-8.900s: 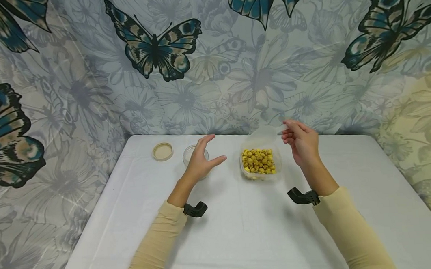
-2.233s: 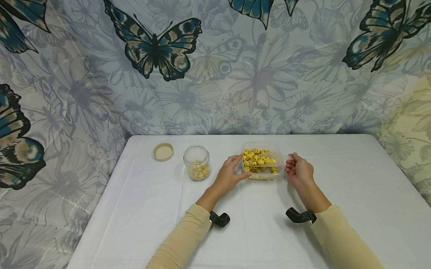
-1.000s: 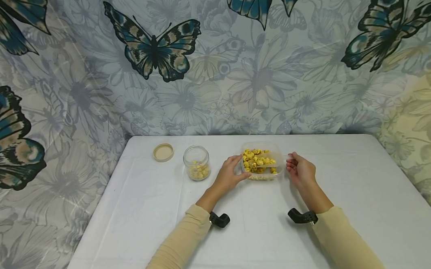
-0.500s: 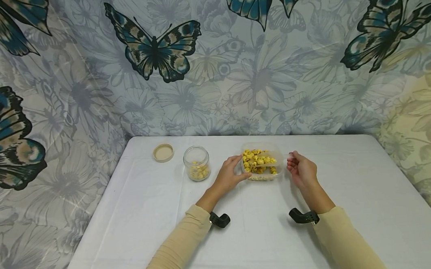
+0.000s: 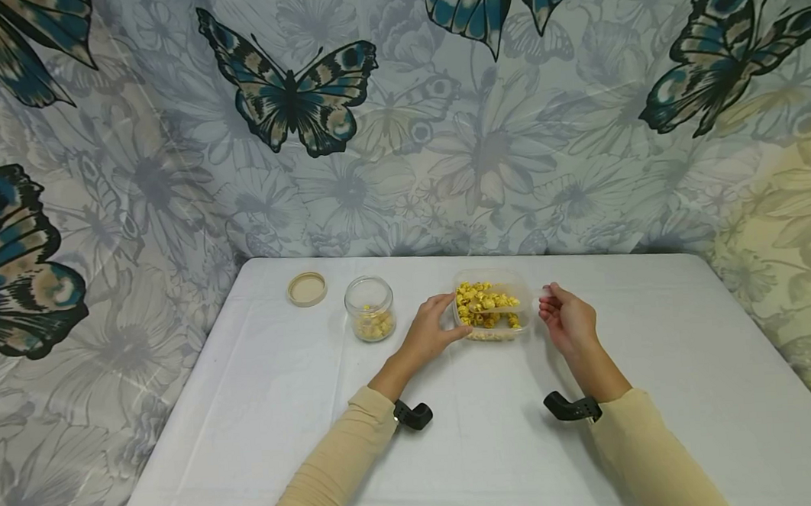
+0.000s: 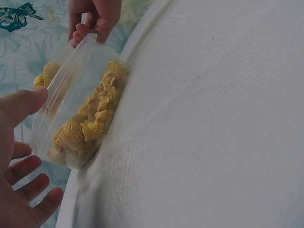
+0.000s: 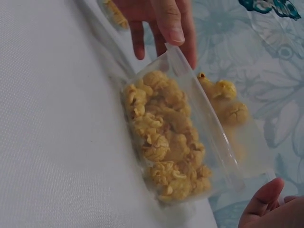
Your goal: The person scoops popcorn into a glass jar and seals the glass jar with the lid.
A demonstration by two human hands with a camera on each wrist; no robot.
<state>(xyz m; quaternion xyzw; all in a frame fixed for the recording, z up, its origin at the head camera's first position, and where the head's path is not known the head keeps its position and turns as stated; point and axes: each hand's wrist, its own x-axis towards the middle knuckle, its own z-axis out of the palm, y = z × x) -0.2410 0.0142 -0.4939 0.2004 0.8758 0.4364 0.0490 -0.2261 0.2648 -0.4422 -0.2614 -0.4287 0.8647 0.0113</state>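
Observation:
A clear plastic container (image 5: 492,336) of yellow popcorn (image 5: 475,299) stands toward the back of the table. My left hand (image 5: 428,328) holds its left side, thumb at the near rim corner and the other fingers spread along the side. Just off the right side, my right hand (image 5: 569,319) has curled fingers round the thin handle of a translucent plastic scoop (image 7: 259,154). The scoop lies among the popcorn, mostly hidden by pieces and by the container wall. Left of the container stands an uncapped clear jar (image 5: 369,291), some popcorn (image 5: 375,326) at its bottom.
A round beige lid (image 5: 307,289) lies left of the jar. White cloth covers the table (image 5: 457,449). Butterfly-patterned fabric (image 5: 401,169) hangs behind the back edge.
Since the oldest frame, my left hand has moved from the jar to the container, and my right hand has lowered the scoop into the popcorn. Over the last second both hands stay nearly still.

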